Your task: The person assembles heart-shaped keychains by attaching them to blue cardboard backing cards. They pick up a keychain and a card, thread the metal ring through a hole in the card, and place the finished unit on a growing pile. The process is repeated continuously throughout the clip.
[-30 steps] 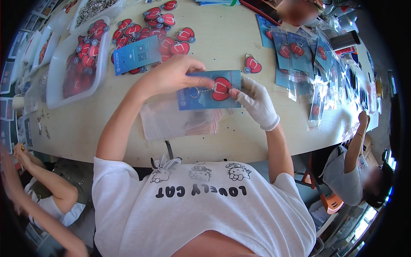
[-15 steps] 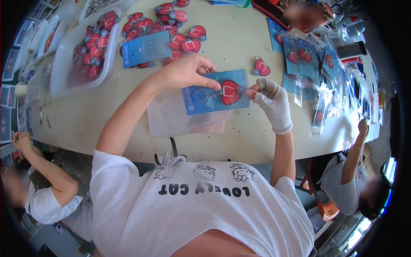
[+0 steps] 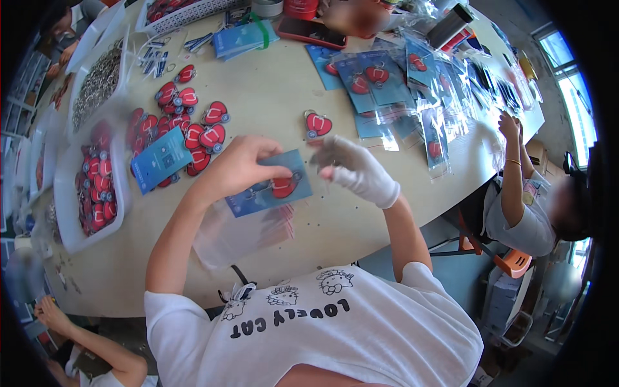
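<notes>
My left hand (image 3: pixel 248 164) grips a blue card (image 3: pixel 248 201), its thumb pressing a red heart-shaped keychain (image 3: pixel 284 186) against the card's face. Whether a clear bag encloses the card I cannot tell. Beneath it lies a stack of clear plastic bags (image 3: pixel 222 235) with reddish edges. My right hand (image 3: pixel 358 174), in a white fingerless glove, is apart from the card at its right. Its fingertips are blurred, but thumb and fingers look separated with nothing visible between them. Just beyond, a loose red keychain (image 3: pixel 318 124) rests on the table.
At left stand a tub of red keychains (image 3: pixel 64 222) and a tub of metal rings (image 3: pixel 97 84). Loose keychains (image 3: pixel 177 103) lie nearby under another blue card (image 3: pixel 161 159). Bagged cards (image 3: pixel 380 97) pile up at right, near a phone (image 3: pixel 313 32). A co-worker's hands (image 3: pixel 509 129) are at the right edge.
My right hand has let go of the card's right edge and moved away from it. The card stays in my left hand. The whole view has turned and shifted.
</notes>
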Action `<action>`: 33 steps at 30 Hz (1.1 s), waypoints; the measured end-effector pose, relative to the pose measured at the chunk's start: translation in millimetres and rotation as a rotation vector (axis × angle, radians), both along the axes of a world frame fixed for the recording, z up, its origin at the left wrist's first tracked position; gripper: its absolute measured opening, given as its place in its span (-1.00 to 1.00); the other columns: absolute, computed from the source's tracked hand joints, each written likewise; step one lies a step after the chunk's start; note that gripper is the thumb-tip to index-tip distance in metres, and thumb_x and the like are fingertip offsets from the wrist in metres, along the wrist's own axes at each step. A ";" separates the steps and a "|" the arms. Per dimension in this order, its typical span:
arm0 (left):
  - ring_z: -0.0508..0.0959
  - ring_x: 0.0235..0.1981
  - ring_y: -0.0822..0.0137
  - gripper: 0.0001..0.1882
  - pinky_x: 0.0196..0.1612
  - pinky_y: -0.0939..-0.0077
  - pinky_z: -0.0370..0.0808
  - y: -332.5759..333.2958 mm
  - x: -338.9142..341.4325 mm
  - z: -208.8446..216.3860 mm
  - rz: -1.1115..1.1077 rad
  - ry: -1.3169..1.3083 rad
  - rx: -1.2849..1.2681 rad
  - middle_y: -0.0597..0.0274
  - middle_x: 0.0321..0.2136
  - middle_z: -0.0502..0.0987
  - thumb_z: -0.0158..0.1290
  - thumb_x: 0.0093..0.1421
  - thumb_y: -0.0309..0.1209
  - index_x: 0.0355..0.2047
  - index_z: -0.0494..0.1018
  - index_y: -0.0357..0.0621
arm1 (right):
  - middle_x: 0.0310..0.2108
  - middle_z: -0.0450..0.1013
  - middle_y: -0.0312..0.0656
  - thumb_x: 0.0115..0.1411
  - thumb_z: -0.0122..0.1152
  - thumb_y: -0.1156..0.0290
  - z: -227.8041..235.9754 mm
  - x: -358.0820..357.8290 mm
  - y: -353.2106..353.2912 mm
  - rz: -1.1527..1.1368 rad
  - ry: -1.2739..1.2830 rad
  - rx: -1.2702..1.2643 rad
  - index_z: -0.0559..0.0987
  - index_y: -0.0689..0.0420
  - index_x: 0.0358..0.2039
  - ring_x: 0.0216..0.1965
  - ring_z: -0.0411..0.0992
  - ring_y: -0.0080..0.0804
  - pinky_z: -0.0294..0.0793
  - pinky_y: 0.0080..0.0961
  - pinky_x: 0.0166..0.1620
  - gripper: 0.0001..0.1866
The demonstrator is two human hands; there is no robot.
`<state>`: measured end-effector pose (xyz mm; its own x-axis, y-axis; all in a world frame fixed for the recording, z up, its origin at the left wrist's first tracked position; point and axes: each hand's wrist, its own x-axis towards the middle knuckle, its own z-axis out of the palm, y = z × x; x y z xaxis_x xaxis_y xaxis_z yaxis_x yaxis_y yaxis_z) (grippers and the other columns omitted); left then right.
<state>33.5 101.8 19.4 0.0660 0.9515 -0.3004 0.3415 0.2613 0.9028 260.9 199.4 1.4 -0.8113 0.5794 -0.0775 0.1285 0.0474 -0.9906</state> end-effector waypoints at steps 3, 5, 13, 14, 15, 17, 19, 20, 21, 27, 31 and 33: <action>0.49 -0.41 0.59 -0.81 -0.32 0.65 0.41 38.6 11.6 13.7 -0.139 0.116 0.094 0.32 -0.45 0.57 0.18 0.13 -0.41 -0.33 0.50 -0.30 | -0.41 0.48 -0.23 0.07 0.13 0.54 19.1 15.3 8.7 -0.040 -0.251 0.149 0.52 0.30 -0.27 -0.47 0.43 -0.57 0.43 -0.61 -0.35 -0.81; 0.52 -0.30 0.50 -0.72 -0.22 0.60 0.43 73.2 7.5 12.7 0.029 0.082 0.440 0.27 -0.37 0.58 0.14 0.19 -0.30 -0.25 0.49 -0.29 | -0.42 0.49 -0.28 0.07 0.12 0.52 29.6 47.4 32.4 -0.296 -0.129 0.202 0.53 0.29 -0.25 -0.48 0.41 -0.62 0.40 -0.66 -0.39 -0.79; 0.08 0.26 -0.05 -0.50 0.20 -0.10 0.15 210.7 -21.5 -60.7 0.537 -0.634 0.157 -0.15 0.14 0.21 0.16 0.12 -0.42 0.02 0.28 -0.35 | -0.36 0.49 -0.19 0.17 0.21 0.26 23.5 145.8 157.5 -1.064 -0.284 0.652 0.48 0.29 -0.13 -0.48 0.40 -0.48 0.37 -0.57 -0.43 -0.62; 0.00 0.30 -0.09 -0.49 0.22 -0.20 0.09 218.5 -23.0 -65.5 0.544 -0.756 0.150 -0.18 0.17 0.15 0.17 0.10 -0.45 0.03 0.26 -0.35 | -0.32 0.49 -0.16 0.15 0.23 0.23 25.5 136.9 147.8 -1.197 -0.553 1.046 0.48 0.28 -0.12 -0.43 0.43 -0.39 0.39 -0.50 -0.39 -0.59; -0.01 0.30 -0.09 -0.51 0.21 -0.24 0.08 224.6 -17.8 -62.4 0.575 -0.795 0.137 -0.17 0.17 0.16 0.16 0.09 -0.47 0.00 0.27 -0.34 | -0.29 0.50 -0.12 0.13 0.25 0.19 28.1 122.8 133.3 -1.304 -0.842 1.433 0.48 0.28 -0.11 -0.38 0.46 -0.31 0.42 -0.43 -0.34 -0.56; -0.02 0.31 -0.09 -0.55 0.19 -0.31 0.07 229.5 -5.6 -57.5 0.643 -0.872 0.102 -0.16 0.15 0.18 0.15 0.06 -0.51 -0.04 0.30 -0.32 | -0.21 0.49 -0.13 0.11 0.21 0.21 37.8 70.2 112.0 -1.044 -0.384 1.471 0.49 0.16 -0.10 -0.20 0.47 -0.14 0.41 -0.29 -0.13 -0.60; 0.16 0.18 0.02 -0.73 0.12 -0.20 0.20 239.6 -10.1 -68.0 0.728 -0.816 0.047 -0.09 0.02 0.29 0.13 0.05 -0.53 -0.22 0.38 -0.27 | -0.16 0.47 -0.18 0.01 0.19 0.42 41.2 12.1 101.7 -0.404 -0.351 1.445 0.53 0.11 -0.15 -0.14 0.44 -0.17 0.38 -0.31 -0.06 -0.67; 0.21 0.13 0.08 -0.78 0.08 -0.16 0.25 246.7 -10.1 -71.4 0.762 -0.807 0.034 -0.07 -0.04 0.32 0.12 0.04 -0.54 -0.27 0.40 -0.25 | -0.11 0.45 -0.19 0.02 0.19 0.38 21.4 -7.9 106.5 -0.316 -0.306 1.495 0.53 0.09 -0.16 0.00 0.36 -0.24 0.28 -0.27 0.07 -0.68; 0.27 0.07 0.13 -0.83 0.04 -0.13 0.30 254.9 -6.6 -70.0 0.780 -0.806 0.031 -0.04 -0.09 0.35 0.12 0.04 -0.54 -0.32 0.41 -0.23 | -0.09 0.43 -0.21 0.03 0.18 0.33 3.5 -17.3 112.4 -0.224 -0.418 1.587 0.54 0.09 -0.17 0.07 0.28 -0.31 0.18 -0.28 0.13 -0.69; 0.46 -0.55 0.37 -0.88 -0.62 0.54 0.34 276.4 -20.2 -87.3 0.735 -0.420 0.089 0.20 -0.54 0.47 0.16 -0.07 -0.56 -0.55 0.42 -0.19 | -0.10 0.45 -0.23 0.05 0.17 0.30 -37.4 -36.7 120.0 -0.124 -0.397 1.526 0.55 0.17 -0.22 0.07 0.29 -0.38 0.19 -0.34 0.11 -0.70; 0.42 -0.63 0.56 -0.86 -0.63 0.61 0.32 266.9 -18.7 -76.6 0.561 -0.137 -0.007 0.41 -0.58 0.51 0.24 0.02 -0.35 -0.49 0.53 -0.10 | -0.04 0.42 -0.21 0.05 0.17 0.32 -36.6 -27.7 111.6 -0.043 -0.332 1.501 0.53 0.18 -0.16 0.12 0.26 -0.35 0.15 -0.31 0.17 -0.66; 0.43 -0.61 0.57 -0.82 -0.62 0.62 0.32 256.3 -36.8 -86.2 0.429 -0.009 0.044 0.42 -0.57 0.52 0.26 0.03 -0.28 -0.47 0.55 -0.10 | 0.00 0.39 -0.19 0.04 0.19 0.33 -36.3 -29.7 103.3 -0.019 -0.297 1.493 0.51 0.17 -0.12 0.15 0.25 -0.32 0.13 -0.28 0.20 -0.63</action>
